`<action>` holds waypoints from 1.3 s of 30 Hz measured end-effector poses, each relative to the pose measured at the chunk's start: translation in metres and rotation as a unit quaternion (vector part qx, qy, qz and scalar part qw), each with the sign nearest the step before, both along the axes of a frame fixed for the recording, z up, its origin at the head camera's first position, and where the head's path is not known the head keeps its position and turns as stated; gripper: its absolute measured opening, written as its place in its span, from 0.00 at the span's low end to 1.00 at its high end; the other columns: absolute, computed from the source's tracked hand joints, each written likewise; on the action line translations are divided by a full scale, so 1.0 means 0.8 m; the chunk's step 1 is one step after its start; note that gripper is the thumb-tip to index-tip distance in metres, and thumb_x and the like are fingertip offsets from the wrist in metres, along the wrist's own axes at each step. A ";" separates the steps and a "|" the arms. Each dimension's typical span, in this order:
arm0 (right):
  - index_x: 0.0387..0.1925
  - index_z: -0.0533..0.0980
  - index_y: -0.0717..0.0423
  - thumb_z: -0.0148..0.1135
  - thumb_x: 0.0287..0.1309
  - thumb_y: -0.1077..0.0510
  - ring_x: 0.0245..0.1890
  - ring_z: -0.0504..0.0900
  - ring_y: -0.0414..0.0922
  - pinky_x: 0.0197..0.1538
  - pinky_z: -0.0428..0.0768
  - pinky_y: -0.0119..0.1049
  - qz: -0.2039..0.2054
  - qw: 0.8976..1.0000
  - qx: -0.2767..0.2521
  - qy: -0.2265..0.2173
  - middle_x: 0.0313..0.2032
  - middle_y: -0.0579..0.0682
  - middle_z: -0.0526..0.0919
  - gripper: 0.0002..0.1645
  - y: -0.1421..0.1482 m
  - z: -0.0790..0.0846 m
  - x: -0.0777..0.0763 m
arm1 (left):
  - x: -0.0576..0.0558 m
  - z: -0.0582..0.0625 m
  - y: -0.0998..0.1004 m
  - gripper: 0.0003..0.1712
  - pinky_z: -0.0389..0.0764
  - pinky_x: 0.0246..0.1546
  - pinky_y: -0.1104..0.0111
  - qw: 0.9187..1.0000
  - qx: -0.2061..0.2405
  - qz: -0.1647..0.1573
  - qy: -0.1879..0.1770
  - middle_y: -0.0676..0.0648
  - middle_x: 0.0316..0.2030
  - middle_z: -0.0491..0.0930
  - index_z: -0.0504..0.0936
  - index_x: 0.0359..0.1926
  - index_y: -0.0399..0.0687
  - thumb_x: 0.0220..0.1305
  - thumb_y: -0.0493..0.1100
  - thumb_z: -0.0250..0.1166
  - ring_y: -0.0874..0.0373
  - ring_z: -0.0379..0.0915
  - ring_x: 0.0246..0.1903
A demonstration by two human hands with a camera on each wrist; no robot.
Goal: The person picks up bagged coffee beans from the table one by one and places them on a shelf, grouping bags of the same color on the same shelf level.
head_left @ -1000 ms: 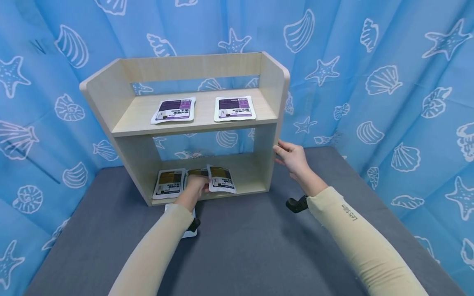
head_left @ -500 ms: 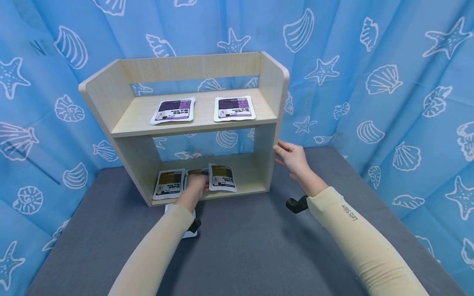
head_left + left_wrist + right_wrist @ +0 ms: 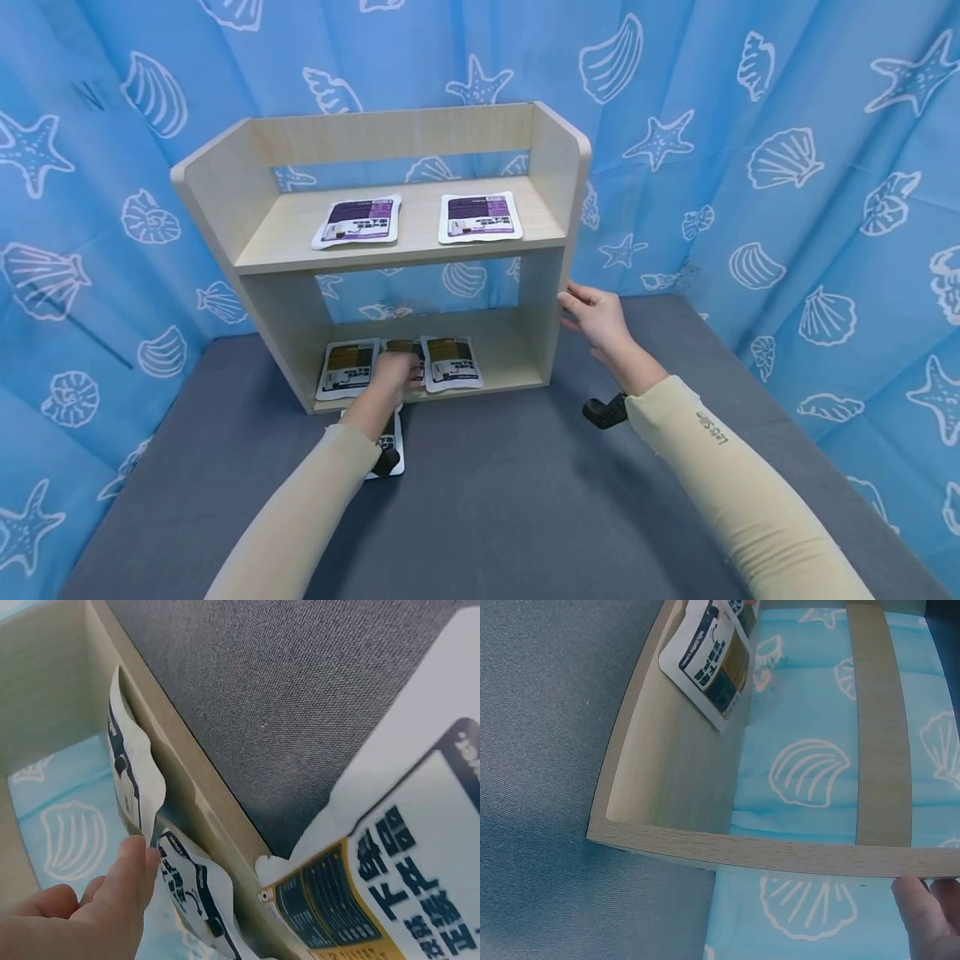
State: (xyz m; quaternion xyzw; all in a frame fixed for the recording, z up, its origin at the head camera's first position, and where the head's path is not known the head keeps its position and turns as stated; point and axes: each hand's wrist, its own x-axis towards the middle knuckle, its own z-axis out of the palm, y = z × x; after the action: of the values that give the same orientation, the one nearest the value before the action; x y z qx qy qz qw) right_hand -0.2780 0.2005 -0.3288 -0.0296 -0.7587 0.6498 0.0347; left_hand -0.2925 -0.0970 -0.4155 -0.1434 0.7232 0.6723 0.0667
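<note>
A light-wood two-tier shelf stands on a grey surface. My left hand is inside its lower tier, fingers fairly straight and fingertips at the edge of a gold-and-white pouch, which lies on the board. Beneath that hand is another gold pouch, partly covered, and left of it lies a third pouch. My right hand grips the shelf's right side panel by its front edge. In the right wrist view, fingertips show at the panel's edge; the rest of that hand is mostly out of frame.
Two purple-and-white pouches lie on the upper tier. One more pouch rests on the grey surface before the shelf, partly under my left forearm. A blue shell-patterned curtain hangs behind.
The right-hand gold pouch, earlier tilted up in my left hand, has come down onto the lower board. My left hand has shifted slightly from it. My right hand keeps its hold.
</note>
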 end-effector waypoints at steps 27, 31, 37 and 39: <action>0.69 0.64 0.57 0.52 0.72 0.56 0.64 0.70 0.53 0.58 0.76 0.43 0.004 1.000 0.004 0.002 0.67 0.58 0.66 0.27 0.001 -0.001 0.000 | 0.078 0.032 -0.069 0.25 0.58 0.67 0.46 0.999 -0.015 -0.048 -0.019 0.32 0.65 0.65 0.62 0.68 0.32 0.76 0.39 0.46 0.37 0.60 0.65; 0.69 0.64 0.57 0.52 0.72 0.57 0.64 0.70 0.53 0.58 0.76 0.43 0.003 1.000 0.000 0.002 0.68 0.58 0.66 0.27 0.001 -0.001 0.000 | 0.086 0.032 -0.076 0.25 0.53 0.68 0.45 0.998 -0.028 -0.053 -0.026 0.32 0.66 0.64 0.62 0.69 0.33 0.76 0.40 0.46 0.37 0.58 0.66; 0.69 0.64 0.57 0.52 0.72 0.57 0.64 0.70 0.53 0.58 0.76 0.43 0.005 1.000 -0.001 0.003 0.67 0.59 0.66 0.27 0.001 -0.001 0.000 | 0.097 0.030 -0.088 0.25 0.52 0.67 0.41 0.998 -0.029 -0.044 -0.027 0.32 0.66 0.63 0.63 0.69 0.34 0.75 0.40 0.47 0.36 0.56 0.67; 0.69 0.63 0.58 0.51 0.72 0.57 0.64 0.70 0.54 0.59 0.75 0.43 0.007 1.000 0.000 0.003 0.67 0.59 0.66 0.28 0.000 -0.001 0.000 | 0.100 0.029 -0.092 0.25 0.52 0.67 0.41 0.998 -0.027 -0.036 -0.032 0.33 0.67 0.61 0.63 0.69 0.34 0.75 0.40 0.46 0.36 0.55 0.67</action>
State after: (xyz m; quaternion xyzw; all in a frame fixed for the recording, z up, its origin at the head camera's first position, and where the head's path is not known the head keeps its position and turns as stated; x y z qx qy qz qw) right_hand -0.2777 0.2008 -0.3298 -0.0222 -0.7587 0.6502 0.0329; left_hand -0.2128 -0.1702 -0.3927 -0.1407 0.7435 0.6444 0.1102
